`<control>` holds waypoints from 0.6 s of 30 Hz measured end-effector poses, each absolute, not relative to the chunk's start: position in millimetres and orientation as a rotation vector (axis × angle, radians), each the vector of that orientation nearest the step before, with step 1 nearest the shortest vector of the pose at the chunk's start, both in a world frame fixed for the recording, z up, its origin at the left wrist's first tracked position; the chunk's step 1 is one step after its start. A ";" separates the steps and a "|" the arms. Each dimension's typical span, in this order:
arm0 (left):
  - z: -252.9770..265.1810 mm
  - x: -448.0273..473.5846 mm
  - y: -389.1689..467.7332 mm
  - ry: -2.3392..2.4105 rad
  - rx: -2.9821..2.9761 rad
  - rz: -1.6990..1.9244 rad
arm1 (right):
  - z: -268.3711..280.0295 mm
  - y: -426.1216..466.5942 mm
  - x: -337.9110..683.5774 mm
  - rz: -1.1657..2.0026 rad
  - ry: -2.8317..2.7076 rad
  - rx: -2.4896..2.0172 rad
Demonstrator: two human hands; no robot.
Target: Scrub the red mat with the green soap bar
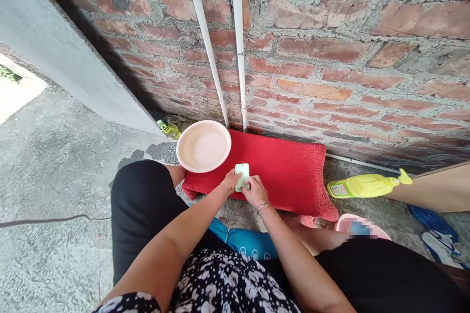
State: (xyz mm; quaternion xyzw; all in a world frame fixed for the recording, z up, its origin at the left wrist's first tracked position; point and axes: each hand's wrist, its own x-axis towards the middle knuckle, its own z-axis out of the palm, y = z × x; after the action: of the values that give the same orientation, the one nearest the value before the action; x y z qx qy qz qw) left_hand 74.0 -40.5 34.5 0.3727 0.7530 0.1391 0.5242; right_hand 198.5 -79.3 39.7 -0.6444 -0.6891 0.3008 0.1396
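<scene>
A flat, pale green rectangular item (pixel 242 170) with rounded corners and a small dark spot near its top edge is between my hands, over the red cloth-covered surface (pixel 282 161). I cannot make out its exact kind. My left hand (pixel 231 178) grips its left side, with fingers closed at the edge. On the lower right side, my right hand (pixel 256 190) also has its fingers closed on it. Just beyond my left hand, a pale pink basin (pixel 204 146) rests at the left end of the red surface, with what looks like water in it.
A yellow bottle (pixel 362 186) stands to the right; a smaller yellow-green bottle (pixel 169 129) is behind the basin. A pink tub (pixel 348 220) sits near my right leg, with shoes (pixel 440 244) farther right. Two white pipes (pixel 240 58) run down the brick wall (pixel 312 49).
</scene>
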 end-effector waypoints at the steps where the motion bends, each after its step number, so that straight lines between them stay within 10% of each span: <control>1: 32.0 66.6 -38.6 1.820 0.892 0.319 | 36.1 -76.0 206.5 0.881 -1.968 -1.889; 18: 24.0 62.8 -69.6 2.146 1.579 -0.332 | -7.4 -50.0 318.8 0.971 -1.415 -2.618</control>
State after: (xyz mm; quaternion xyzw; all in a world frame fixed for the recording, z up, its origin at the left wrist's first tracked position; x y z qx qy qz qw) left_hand 62.8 -69.6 24.0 0.5727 0.7785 -0.1205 0.2266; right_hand 318.8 -50.0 -7.4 -0.8363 -0.4520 0.3103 0.0057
